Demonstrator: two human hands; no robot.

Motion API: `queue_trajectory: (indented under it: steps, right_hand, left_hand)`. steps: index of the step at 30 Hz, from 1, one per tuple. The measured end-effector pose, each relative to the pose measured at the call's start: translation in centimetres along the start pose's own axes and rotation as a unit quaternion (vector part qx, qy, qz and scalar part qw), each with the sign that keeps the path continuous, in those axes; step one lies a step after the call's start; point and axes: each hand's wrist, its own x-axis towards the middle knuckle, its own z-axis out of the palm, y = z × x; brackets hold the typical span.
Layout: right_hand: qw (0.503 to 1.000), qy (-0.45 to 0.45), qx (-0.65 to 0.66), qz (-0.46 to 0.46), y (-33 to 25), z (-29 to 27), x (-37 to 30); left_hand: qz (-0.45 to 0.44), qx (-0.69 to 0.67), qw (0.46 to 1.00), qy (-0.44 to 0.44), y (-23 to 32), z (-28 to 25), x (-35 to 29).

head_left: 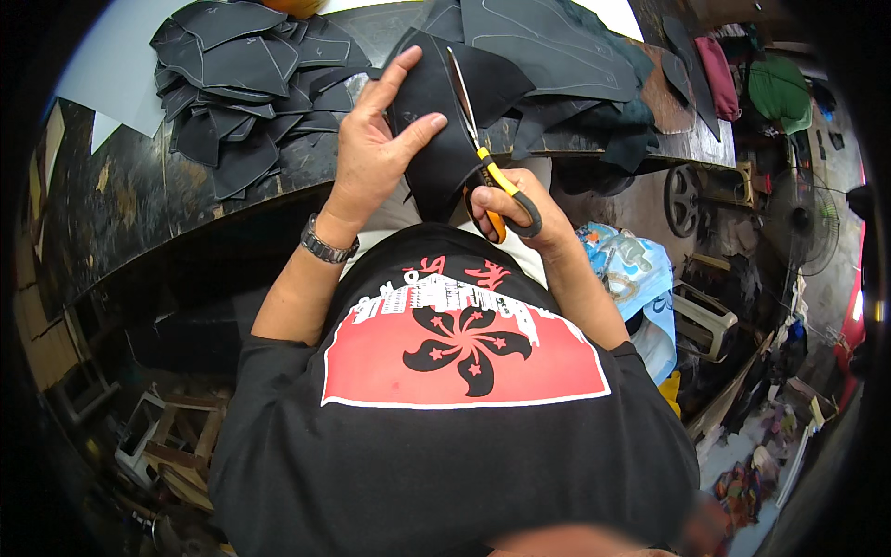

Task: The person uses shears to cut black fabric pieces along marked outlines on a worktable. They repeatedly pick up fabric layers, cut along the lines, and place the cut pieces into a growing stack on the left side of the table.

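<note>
Scissors poised over a black sheet, 1 thumb close by

The black sheet [436, 167] lies at the near edge of the bench, its lower part hanging toward the person's lap. The scissors [492, 170] lie across it, blades pointing away from the body. If the sheet slips or swings, the blades could wander off line and spoil its edge; its loose, hanging end looks the likely cause. The left thumb is near the blades, so a careless turn could nick it.

The sheet is matt, thin and bendy-looking, with a corner to the right and a narrow tip below. Whether it is partly cut, I cannot tell.

The right hand [534, 213] is wrapped round the yellow, black and orange handles. The left hand [371, 153] spreads its thumb and forefinger over the sheet; whether its other fingers pinch it is hidden.

Further out, a heap of dark pieces [232, 74] sits on the bench [121, 204] at left, and a grey sheet with pale outlines [548, 46] lies at right.
</note>
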Motion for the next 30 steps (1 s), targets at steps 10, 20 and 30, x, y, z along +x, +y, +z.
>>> queue_trajectory:
  steps: [10,20,30]
  right_hand:
    - [0.997,0.062,0.018,-0.035,1.0,1.4,0.3]
    - [0.999,0.008,-0.001,-0.031,-0.7,-0.3,0.5]
    - [0.997,0.057,-0.027,-0.051,-1.1,0.5,1.4]
  left_hand:
    - [-0.022,-0.005,1.000,-0.004,0.9,0.4,-0.6]
    - [-0.078,-0.014,0.994,-0.081,1.6,-0.4,-0.5]
    - [-0.073,0.015,0.995,-0.067,2.0,-1.0,-0.1]
